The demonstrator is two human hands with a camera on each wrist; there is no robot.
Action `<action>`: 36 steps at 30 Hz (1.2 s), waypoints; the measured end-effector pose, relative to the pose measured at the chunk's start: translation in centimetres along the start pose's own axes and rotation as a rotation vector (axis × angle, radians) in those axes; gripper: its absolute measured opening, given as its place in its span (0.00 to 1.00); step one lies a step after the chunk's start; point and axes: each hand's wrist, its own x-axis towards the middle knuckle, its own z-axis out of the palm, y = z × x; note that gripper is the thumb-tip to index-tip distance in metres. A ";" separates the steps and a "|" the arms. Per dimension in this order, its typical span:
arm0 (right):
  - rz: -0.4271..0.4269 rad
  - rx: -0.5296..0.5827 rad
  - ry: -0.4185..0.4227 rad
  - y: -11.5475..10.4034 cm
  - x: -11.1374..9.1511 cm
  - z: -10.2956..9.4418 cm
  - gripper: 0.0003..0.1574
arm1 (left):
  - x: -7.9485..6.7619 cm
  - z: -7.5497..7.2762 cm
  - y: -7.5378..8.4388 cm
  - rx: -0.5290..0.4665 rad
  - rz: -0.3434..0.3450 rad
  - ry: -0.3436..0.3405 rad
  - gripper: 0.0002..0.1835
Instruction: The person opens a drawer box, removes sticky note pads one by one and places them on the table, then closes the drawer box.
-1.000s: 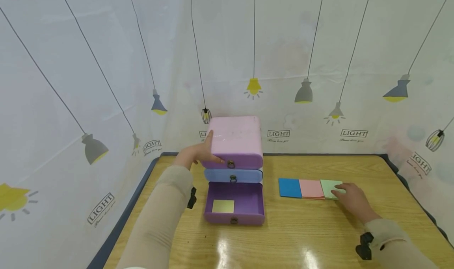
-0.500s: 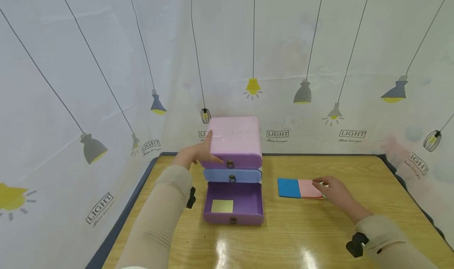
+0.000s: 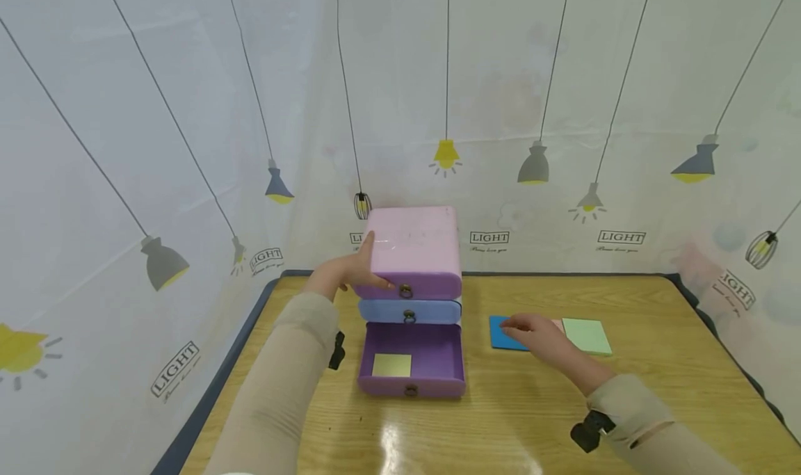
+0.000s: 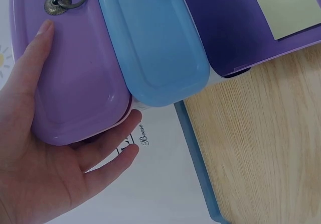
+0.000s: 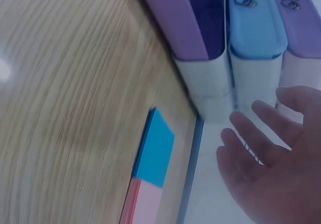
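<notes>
A small pink chest of drawers (image 3: 416,242) stands upright, its bottom drawer (image 3: 432,350) pulled out. My left hand (image 3: 353,270) grips the chest's left side at the top, thumb on the purple top drawer front (image 4: 83,68) beside its ring pull. A yellow sticky-note pad (image 3: 392,365) lies inside the bottom drawer. My right hand (image 3: 551,339) hovers over the row of note pads with loosely bent fingers and nothing between them. Under its fingertips in the head view is the blue pad (image 3: 498,338); the pink pad (image 5: 147,204) is mostly hidden, and the green pad (image 3: 587,336) shows fully.
The blue middle drawer (image 3: 382,311) is pushed in. All stands on a wood-grain table (image 3: 488,419) with a dark edge. Behind it hangs a pale backdrop (image 3: 400,78) printed with lamps. A black wrist mount (image 3: 591,430) is on the right sleeve.
My right hand has moved left from the green pad, across the pink one, to over the blue pad. The pads have stayed in place. My left hand has kept its hold.
</notes>
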 end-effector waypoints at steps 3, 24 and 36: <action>-0.006 0.010 -0.066 -1.2 0.4 1.0 0.22 | 0.0 0.0 0.0 0.001 -0.004 -0.001 0.68; -0.159 -0.130 -0.309 -7.1 4.4 7.1 0.17 | 0.2 0.1 -0.2 -0.010 -0.011 0.000 0.68; -0.116 -0.116 -0.313 -6.9 6.4 9.2 0.19 | 0.1 0.0 -0.1 -0.024 -0.002 -0.006 0.68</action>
